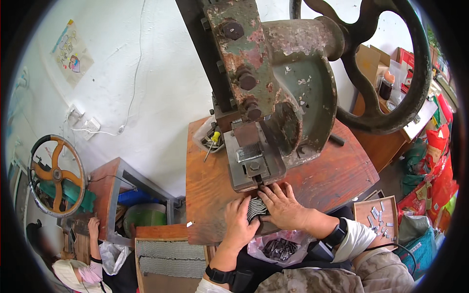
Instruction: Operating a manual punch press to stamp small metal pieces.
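A bundle of thin grey metal strips [256, 208] lies on the wooden table, right in front of the press base. My left hand [238, 223] is closed against its left side, the thumb at the near edge. From the right, my right hand [285, 207] holds the same bundle, its thumb near the close corner and its fingers reaching toward the base. Above stands a worn green hand press [254, 63] with a large handwheel [376, 58]. A metal block [249, 152] sits on the press base [256, 173], under the ram.
A plastic bag of dark metal pieces [281, 248] rests by my lap. Left of it is a tray with rows of grey parts [171, 259]; at right, a wooden tray [364, 222] holds loose pieces. A tool tub [207, 134] stands behind. Another person's arm [94, 239] shows at far left.
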A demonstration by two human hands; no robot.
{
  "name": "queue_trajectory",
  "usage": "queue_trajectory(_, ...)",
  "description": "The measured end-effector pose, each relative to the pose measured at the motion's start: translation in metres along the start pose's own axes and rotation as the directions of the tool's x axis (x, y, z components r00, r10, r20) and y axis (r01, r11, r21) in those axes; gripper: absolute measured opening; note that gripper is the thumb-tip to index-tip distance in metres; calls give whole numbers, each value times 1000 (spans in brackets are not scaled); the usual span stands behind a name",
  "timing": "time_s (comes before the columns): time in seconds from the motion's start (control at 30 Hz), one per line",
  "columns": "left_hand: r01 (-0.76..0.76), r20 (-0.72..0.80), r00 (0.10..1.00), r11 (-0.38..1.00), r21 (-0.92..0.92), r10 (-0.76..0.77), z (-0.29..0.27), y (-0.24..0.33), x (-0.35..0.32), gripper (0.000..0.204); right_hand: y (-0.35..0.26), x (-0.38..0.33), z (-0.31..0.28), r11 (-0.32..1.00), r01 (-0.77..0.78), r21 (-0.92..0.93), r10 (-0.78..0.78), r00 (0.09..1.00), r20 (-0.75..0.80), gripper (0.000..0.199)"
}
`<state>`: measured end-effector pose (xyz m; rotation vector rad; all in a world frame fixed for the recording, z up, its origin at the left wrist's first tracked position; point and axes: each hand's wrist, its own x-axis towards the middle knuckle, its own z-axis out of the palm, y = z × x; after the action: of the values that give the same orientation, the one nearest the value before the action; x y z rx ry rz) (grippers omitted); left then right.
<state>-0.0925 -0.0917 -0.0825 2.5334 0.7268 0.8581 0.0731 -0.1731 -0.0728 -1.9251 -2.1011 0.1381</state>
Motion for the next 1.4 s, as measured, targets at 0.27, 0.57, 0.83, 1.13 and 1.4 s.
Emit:
queue_trajectory(0.27, 40, 51, 998, 992, -119, -34, -14, -11, -2, 63, 18, 10, 3, 903, 130, 410, -75, 986, -147, 76)
queue_trajectory(0.57, 53, -40, 997, 982, -179, -61, -7, -7, -4, 64, -7, 0, 10, 986, -41, -161, 37, 999, -26, 80)
queue_trajectory(0.83, 55, 1, 998, 992, -114, -55, -9, -8, 2, 60, 3, 12, 10, 989, 92, 117, -86, 995, -56, 72)
queue_trajectory(1.13, 73, 46, 997, 986, -150, -67, -23, -15, 0, 60, 8, 22, 6, 925, 152, 348, -109, 984, -141, 61)
queue_trajectory(1.4, 74, 7, 997, 996, -55, -74, -17, -17, -8, 57, 7, 26, 6, 931, 92, 352, -66, 994, -86, 62)
